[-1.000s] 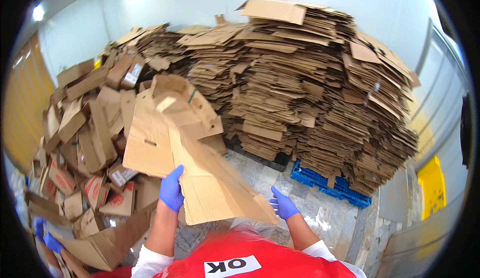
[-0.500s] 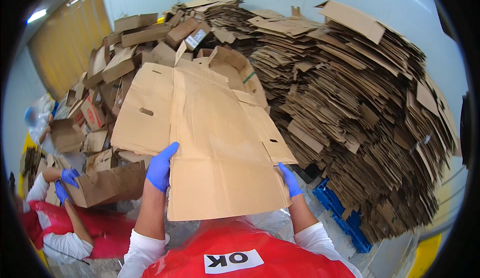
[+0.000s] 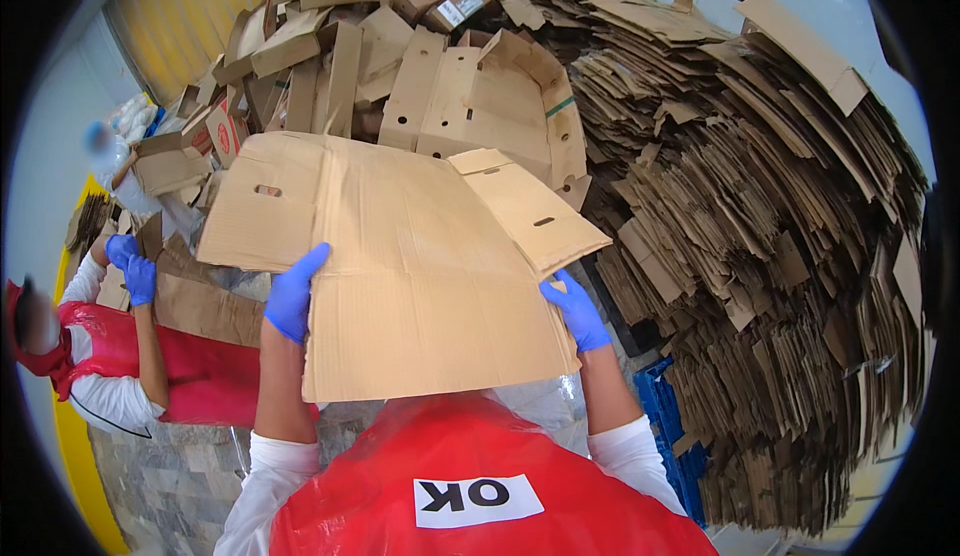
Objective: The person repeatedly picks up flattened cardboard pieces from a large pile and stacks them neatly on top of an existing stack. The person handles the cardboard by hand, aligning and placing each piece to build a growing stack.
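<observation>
A large opened-out brown cardboard box (image 3: 400, 246) spreads in front of me, its side flaps partly folded and pierced by oval hand slots. My left hand (image 3: 293, 294), in a blue glove, grips its left edge with the thumb on top. On the opposite edge my right hand (image 3: 577, 311), gloved alike, is closed just below the right flap. The fingers of both hands are mostly hidden beneath the board. Past its far edge lies another opened box (image 3: 500, 106) with round holes and a green strip.
Flattened cardboard (image 3: 740, 186) is stacked high on the right, by a blue pallet (image 3: 670, 426). Unflattened boxes (image 3: 290, 41) are heaped at the far left. On my left a co-worker in a red apron (image 3: 190, 371) handles a box (image 3: 205, 301); another person (image 3: 120, 171) stands farther back.
The cardboard has come slightly nearer and its right flap has folded up more. My view has shifted left and down. The co-worker's hands have drawn together over their box.
</observation>
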The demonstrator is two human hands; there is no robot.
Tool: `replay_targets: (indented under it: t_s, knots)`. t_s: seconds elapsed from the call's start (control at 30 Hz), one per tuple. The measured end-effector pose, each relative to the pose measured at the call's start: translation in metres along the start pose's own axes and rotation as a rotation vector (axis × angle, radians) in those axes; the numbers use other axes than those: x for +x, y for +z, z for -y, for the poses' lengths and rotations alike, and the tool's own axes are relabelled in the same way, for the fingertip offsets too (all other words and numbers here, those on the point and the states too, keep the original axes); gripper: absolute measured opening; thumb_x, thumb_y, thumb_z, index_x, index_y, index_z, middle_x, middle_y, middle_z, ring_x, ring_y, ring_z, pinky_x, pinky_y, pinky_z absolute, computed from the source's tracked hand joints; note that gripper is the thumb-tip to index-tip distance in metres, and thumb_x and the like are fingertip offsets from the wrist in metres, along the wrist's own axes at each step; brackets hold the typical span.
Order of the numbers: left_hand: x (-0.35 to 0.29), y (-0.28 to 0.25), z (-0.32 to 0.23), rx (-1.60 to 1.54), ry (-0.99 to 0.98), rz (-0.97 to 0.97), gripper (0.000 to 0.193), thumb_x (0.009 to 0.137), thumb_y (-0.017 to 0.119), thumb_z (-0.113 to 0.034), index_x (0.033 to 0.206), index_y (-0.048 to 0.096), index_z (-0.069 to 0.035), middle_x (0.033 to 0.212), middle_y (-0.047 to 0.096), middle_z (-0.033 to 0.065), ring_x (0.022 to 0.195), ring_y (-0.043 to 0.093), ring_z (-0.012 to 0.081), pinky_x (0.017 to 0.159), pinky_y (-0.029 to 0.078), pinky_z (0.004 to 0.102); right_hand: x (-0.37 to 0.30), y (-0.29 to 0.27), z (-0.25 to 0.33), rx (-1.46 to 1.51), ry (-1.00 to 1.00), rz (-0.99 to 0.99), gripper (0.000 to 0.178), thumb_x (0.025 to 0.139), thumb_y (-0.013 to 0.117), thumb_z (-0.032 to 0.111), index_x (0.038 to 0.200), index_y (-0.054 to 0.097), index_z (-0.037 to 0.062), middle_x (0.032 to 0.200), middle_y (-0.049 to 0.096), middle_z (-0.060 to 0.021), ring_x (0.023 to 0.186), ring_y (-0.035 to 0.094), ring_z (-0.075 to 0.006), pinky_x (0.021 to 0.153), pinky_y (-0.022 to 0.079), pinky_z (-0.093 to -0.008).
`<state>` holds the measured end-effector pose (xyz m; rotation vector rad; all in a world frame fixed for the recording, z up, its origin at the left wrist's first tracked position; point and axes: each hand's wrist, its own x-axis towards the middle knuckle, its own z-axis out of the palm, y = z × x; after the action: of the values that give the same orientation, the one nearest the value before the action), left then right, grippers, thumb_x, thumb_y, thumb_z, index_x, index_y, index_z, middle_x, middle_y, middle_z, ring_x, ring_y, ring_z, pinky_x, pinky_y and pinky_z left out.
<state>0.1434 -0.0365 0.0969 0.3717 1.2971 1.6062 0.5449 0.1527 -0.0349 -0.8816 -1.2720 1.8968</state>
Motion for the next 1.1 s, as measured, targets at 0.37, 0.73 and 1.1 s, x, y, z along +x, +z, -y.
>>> replay_targets:
  t_s: [0.37,0.73,1.1]
  knots:
    - [-0.011,0.033,-0.063,-0.093,0.047,0.005,0.053,0.102,0.060,-0.031,0.143,0.053,0.001,0.132,0.066,0.0176,0.115,0.069,0.0284,0.098,0.057,0.0426,0.089,0.012,0.084,-0.061,-0.228,0.113,0.062,0.095,0.070,0.017,0.148,0.047,-0.0053,0.126,0.067,-0.0071,0.111,0.061,-0.0128,0.099,0.050,-0.0301]
    - [0.073,0.060,-0.082,-0.057,0.220,0.011,0.054,0.101,0.062,-0.023,0.147,0.048,0.002,0.139,0.060,0.0181,0.123,0.063,0.0294,0.103,0.054,0.0448,0.197,-0.002,0.089,0.440,0.289,0.178,0.047,0.094,0.075,0.032,0.131,0.063,0.0054,0.119,0.070,-0.0101,0.096,0.073,-0.0230,0.085,0.060,-0.0383]
    - [0.220,0.113,-0.092,-0.154,0.616,0.052,0.052,0.097,0.065,-0.012,0.145,0.050,0.003,0.138,0.060,0.0162,0.120,0.062,0.0280,0.101,0.053,0.0424,0.365,-0.029,0.225,0.481,0.199,0.067,0.036,0.095,0.071,0.016,0.128,0.063,0.0026,0.106,0.071,-0.0113,0.084,0.070,-0.0231,0.069,0.060,-0.0353]
